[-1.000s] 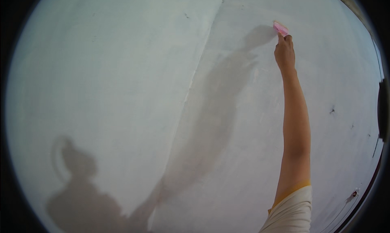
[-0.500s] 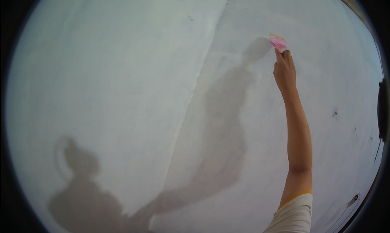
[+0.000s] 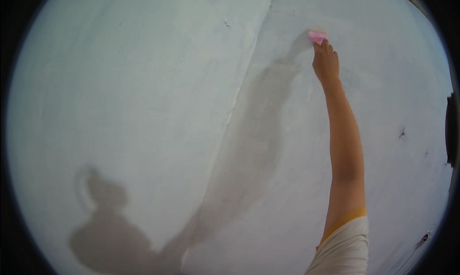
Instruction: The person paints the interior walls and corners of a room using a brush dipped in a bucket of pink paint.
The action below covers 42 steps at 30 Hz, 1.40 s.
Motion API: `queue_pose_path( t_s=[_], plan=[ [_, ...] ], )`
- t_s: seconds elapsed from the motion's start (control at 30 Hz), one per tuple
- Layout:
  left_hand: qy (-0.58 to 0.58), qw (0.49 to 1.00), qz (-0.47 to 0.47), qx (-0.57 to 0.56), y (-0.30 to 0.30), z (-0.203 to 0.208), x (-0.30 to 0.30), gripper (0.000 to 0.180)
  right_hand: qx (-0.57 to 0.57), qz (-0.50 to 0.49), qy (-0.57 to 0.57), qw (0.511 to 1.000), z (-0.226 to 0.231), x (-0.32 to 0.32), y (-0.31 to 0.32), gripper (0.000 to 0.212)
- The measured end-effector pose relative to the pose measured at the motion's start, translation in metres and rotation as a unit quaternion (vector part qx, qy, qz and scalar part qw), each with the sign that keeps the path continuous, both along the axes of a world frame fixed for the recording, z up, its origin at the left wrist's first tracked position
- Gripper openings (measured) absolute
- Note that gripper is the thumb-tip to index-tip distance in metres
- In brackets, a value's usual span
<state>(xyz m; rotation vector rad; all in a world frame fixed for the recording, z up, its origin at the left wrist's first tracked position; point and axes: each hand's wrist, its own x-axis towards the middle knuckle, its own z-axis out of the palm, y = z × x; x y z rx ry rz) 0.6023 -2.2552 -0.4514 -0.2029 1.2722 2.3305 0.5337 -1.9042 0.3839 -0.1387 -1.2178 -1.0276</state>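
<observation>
My right arm stretches up in front of a pale, grey-white wall. At its end my right hand is closed around a flat paintbrush with a pink band and light tan bristles. The bristles point upward and seem to be against the wall, right of a long slanting seam. The brush's handle is hidden inside my fingers. My left hand is out of the picture.
My shadow falls across the lower left and up toward the brush. Small dark marks dot the wall at right. A dark object stands at the right rim, and a small dark fitting sits at lower right.
My right hand and the paintbrush have moved up and to the left along the wall, the arm's shadow with them. The view has also shifted slightly.
</observation>
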Motion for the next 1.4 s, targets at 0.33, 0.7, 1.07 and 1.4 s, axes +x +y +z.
queue_pose_path(
  t_s=[0.33, 0.7, 1.07, 1.4],
  plan=[
    [0.037, 0.997, -0.066, 0.001, -0.219, -0.024, 0.044, 0.034, -0.026, 0.124, -0.090, 0.988, -0.196, 0.126, -0.281, 0.047],
    [0.003, 0.995, -0.099, 0.007, 0.118, 0.032, -0.004, 0.034, -0.301, 0.465, -0.269, 0.788, -0.358, 0.196, 0.013, 0.039],
    [-0.044, 0.991, -0.009, -0.123, 0.821, 0.361, -0.340, 0.033, -0.576, 0.757, -0.104, 0.291, -0.185, -0.117, 0.882, 0.033],
    [0.190, 0.965, -0.022, -0.177, 0.760, 0.235, -0.458, 0.034, -0.693, 0.685, 0.067, 0.215, -0.311, -0.133, 0.797, 0.031]
  ],
)
